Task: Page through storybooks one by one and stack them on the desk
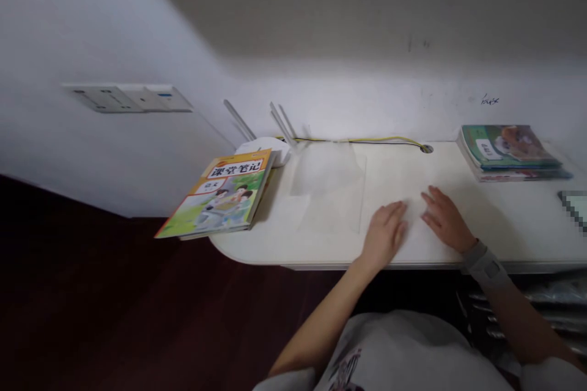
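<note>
Left hand (384,233) and right hand (447,220) are resting open and empty, palms down, on a white desk (513,226) at lower center, just beside a clear plastic sheet (328,186). A workbook (215,195) is lying at the desk's left end, and a stack of books (507,149) is sitting upper right.

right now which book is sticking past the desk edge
The orange-and-green 课堂笔记 book at the left end overhangs the desk; the stack of books on the right sits fully on it.
</note>
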Demonstrator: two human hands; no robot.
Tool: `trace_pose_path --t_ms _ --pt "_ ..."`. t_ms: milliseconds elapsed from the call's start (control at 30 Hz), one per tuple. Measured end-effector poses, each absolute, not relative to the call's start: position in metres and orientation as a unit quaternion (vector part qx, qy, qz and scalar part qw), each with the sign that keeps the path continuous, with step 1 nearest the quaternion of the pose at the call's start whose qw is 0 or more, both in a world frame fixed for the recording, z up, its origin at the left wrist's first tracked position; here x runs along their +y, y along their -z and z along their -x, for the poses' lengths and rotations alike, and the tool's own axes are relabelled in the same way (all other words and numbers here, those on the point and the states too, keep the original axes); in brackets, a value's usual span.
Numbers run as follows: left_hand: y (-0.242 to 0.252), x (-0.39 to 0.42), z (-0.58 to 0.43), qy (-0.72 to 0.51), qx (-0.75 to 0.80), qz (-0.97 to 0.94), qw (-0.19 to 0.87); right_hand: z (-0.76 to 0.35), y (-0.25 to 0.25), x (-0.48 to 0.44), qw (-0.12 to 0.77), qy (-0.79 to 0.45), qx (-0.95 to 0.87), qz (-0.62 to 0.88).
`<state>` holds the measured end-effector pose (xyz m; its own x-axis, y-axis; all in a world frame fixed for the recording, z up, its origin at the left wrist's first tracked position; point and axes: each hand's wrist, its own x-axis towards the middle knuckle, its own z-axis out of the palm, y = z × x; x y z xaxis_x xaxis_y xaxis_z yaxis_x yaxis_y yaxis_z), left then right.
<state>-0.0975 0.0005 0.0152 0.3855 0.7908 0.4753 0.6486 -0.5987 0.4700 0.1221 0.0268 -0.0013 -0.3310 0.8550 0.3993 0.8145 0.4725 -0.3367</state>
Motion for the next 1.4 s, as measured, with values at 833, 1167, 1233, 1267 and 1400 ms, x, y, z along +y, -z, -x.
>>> trace_pose_path --t_ms 833,1167,1233,1267,1400 --pt "-0.055 0.055 0.214 -0.113 0.724 -0.678 -0.055 -0.158 0.016 0.005 0.145 0.056 -0.846 0.51" --pt "-0.053 0.099 0.341 -0.088 0.879 -0.469 0.018 -0.081 0.034 0.01 0.137 -0.009 -0.89 0.434" --pt "-0.054 0.092 0.336 -0.127 0.862 -0.49 -0.017 -0.081 0.04 0.012 0.127 -0.001 -0.893 0.432" --pt "-0.056 0.088 0.333 -0.141 0.854 -0.5 -0.027 -0.082 0.042 0.013 0.124 0.003 -0.894 0.43" --pt "-0.083 0.077 0.328 -0.166 0.83 -0.531 -0.04 -0.08 0.043 0.011 0.123 0.009 -0.891 0.437"
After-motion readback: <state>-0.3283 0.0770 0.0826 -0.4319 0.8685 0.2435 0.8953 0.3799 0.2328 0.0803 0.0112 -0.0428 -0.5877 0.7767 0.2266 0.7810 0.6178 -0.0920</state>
